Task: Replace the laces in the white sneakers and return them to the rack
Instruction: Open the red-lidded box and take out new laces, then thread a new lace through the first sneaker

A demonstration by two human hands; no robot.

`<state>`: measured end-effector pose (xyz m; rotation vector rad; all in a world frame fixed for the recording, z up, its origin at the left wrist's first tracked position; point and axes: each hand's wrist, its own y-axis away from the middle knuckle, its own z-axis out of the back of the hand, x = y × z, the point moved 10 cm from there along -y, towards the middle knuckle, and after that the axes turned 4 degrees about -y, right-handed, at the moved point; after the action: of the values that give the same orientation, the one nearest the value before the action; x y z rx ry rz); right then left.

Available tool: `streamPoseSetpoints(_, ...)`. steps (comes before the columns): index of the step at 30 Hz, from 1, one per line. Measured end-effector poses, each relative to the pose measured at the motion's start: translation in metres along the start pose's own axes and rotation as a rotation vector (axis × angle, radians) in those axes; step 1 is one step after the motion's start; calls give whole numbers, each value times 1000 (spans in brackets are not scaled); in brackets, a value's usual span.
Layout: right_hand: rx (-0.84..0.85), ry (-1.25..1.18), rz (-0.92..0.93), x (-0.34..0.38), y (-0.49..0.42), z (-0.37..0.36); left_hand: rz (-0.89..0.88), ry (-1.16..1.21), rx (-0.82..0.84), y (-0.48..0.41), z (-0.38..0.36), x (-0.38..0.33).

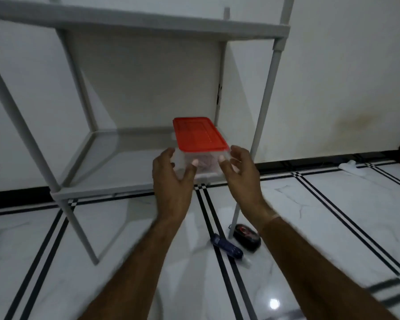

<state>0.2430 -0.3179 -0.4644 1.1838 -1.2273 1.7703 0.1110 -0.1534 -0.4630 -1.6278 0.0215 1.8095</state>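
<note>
No white sneakers or laces are in view. A clear plastic box (207, 168) with a red lid (200, 133) sits at the front right of the lower shelf of a white rack (116, 158). My left hand (171, 172) grips the box's near left corner, thumb on its front face. On the near right corner is my right hand (239, 172), with the thumb on the front and the fingers curled at the side. The box's contents look reddish but are too blurred to identify.
The rack's upper shelf (134, 21) is bare. On the tiled floor by the rack's front right leg (237, 211) lie a dark blue object (228, 247) and a black object with a red mark (246, 236). A white object (353, 167) lies near the wall at the right.
</note>
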Motion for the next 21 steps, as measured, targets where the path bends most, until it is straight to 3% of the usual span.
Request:
streamPoseSetpoints(4, 217, 111, -41, -30, 97, 4, 9, -18, 177, 106, 14, 22)
streamPoseSetpoints(7, 420, 234, -170, -85, 195, 12, 267, -74, 434, 214, 13, 84)
streamPoseSetpoints(10, 517, 381, -329, -138, 287, 38, 577, -165, 709, 330, 17, 146)
streamPoseSetpoints(15, 912, 916, -463, -203, 416, 72, 527, -520, 1178, 458, 16, 173)
streamPoseSetpoints(18, 925, 941, -507, -211, 454, 71, 465, -507, 1131, 475, 10, 167)
streamPoseSetpoints(21, 680, 816, -490, -208, 447, 72, 512, -425, 1000, 476, 6, 173)
